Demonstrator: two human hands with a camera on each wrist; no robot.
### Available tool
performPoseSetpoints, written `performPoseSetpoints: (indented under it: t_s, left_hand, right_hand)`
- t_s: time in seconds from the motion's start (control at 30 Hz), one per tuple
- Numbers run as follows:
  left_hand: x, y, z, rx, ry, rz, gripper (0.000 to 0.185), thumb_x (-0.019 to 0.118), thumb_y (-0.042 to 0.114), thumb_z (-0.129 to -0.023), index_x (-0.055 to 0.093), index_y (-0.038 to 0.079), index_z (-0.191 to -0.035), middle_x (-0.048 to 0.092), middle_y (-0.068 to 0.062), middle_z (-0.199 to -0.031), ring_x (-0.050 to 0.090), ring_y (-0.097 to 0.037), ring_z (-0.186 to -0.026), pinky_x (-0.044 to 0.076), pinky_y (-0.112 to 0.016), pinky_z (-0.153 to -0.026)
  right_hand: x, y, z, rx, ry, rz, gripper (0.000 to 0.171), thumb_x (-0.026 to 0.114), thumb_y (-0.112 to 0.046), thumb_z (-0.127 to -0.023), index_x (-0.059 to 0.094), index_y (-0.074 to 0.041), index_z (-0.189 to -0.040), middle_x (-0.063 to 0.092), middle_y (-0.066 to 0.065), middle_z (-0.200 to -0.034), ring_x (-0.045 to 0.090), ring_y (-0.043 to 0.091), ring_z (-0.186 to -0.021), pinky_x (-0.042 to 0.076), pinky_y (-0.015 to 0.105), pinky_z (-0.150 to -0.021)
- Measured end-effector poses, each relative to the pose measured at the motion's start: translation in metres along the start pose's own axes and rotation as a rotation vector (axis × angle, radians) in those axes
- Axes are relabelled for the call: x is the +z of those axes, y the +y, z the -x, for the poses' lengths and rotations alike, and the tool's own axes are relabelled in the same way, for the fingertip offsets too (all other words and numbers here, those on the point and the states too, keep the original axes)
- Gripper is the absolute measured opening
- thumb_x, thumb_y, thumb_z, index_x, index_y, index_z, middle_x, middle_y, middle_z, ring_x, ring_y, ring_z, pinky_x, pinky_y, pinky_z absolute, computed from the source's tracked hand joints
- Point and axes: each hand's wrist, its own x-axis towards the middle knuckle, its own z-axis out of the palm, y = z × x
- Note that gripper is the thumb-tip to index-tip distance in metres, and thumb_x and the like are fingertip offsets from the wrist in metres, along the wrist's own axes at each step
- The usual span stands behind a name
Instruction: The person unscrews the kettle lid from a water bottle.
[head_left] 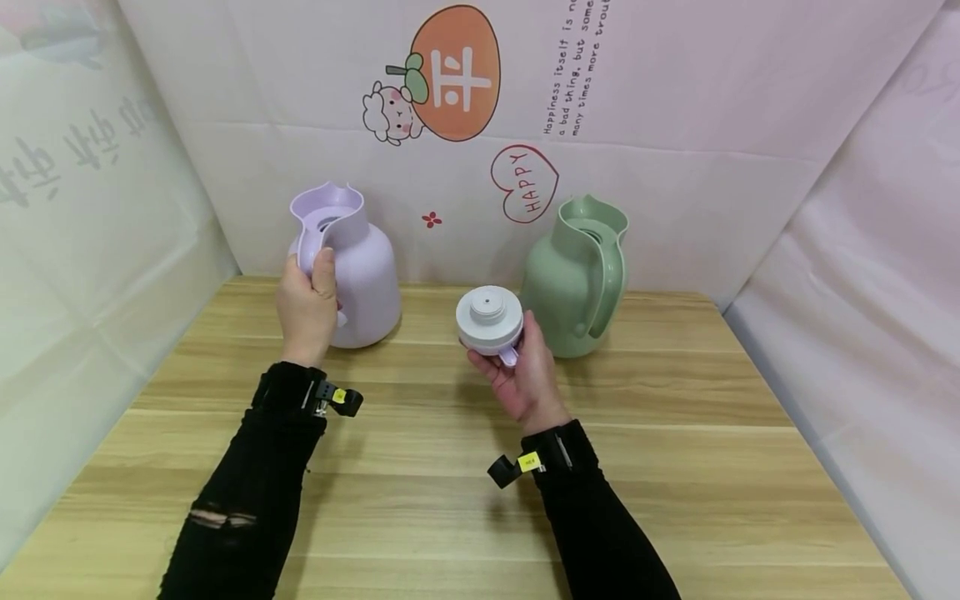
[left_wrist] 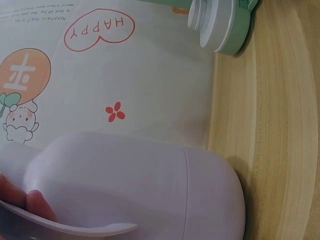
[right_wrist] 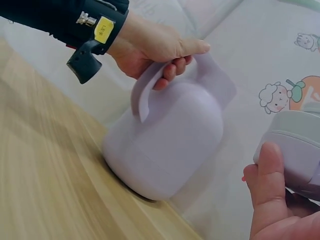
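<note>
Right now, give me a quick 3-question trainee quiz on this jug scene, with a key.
1. True or false: the left hand grips the handle of the lilac jug.
2. What does the right hand hold?
A. a cup
B. the white lid
C. the green jug
3. Fill in: both jugs stand on the wooden ____.

Key
1. True; its fingers curl round the handle while the jug stands on its base.
2. B; the lid sits raised between the two jugs, with a lilac tab below it.
3. Table; the green jug stands untouched to the right.
</note>
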Motion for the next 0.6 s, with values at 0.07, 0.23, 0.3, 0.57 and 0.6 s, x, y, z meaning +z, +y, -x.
performPoseSetpoints:
  t_s: [0.07,0.23,0.3,0.57,0.6]
  left_hand:
    - [0.0,0.0,0.0,0.002,0.001,-0.003,0.056,0.049,0.053,-0.107,0.057,-0.003,-0.11,0.055,-0.004,-0.077,0.051,0.0,-0.051,0.044,-0.017,-0.048]
    - [-0.001,-0.001,0.0,0.01,0.005,-0.006,0.055,0.049,0.052,-0.107,0.057,-0.002,-0.11,0.055,-0.004,-0.075,0.05,0.0,-0.05,0.044,-0.017,-0.048]
    - [-0.002,-0.001,0.0,0.011,0.005,-0.004,0.055,0.049,0.053,-0.107,0.057,-0.001,-0.111,0.055,-0.004,-0.075,0.051,0.0,-0.051,0.044,-0.017,-0.048]
    - [-0.002,-0.001,0.001,0.003,-0.012,0.007,0.057,0.049,0.053,-0.107,0.057,-0.003,-0.115,0.055,-0.005,-0.077,0.051,-0.002,-0.053,0.044,-0.018,-0.049]
    - [-0.002,0.0,0.001,0.001,-0.016,0.011,0.057,0.049,0.053,-0.107,0.057,-0.003,-0.115,0.055,-0.004,-0.078,0.051,-0.002,-0.053,0.044,-0.018,-0.05]
  right_hand:
    - [0.001,0.004,-0.001,0.012,-0.016,0.004,0.06,0.021,-0.055,-0.112,0.05,-0.018,-0.15,0.062,0.016,-0.134,0.073,0.025,-0.108,0.061,0.026,-0.082]
    - [0.004,0.016,-0.009,0.074,-0.059,-0.007,0.06,0.02,-0.055,-0.113,0.044,-0.02,-0.154,0.054,0.019,-0.144,0.068,0.027,-0.114,0.061,0.029,-0.085]
    - [0.006,0.021,-0.013,0.108,-0.06,-0.016,0.058,0.023,-0.055,-0.112,0.044,-0.02,-0.154,0.052,0.019,-0.146,0.066,0.027,-0.115,0.061,0.029,-0.086]
    - [0.021,0.042,-0.027,0.219,0.032,-0.085,0.058,0.026,-0.055,-0.112,0.042,-0.022,-0.156,0.048,0.021,-0.15,0.056,0.03,-0.131,0.059,0.032,-0.095]
    - [0.023,0.044,-0.028,0.227,0.048,-0.096,0.058,0.026,-0.056,-0.112,0.042,-0.022,-0.156,0.048,0.021,-0.151,0.054,0.031,-0.133,0.058,0.033,-0.096]
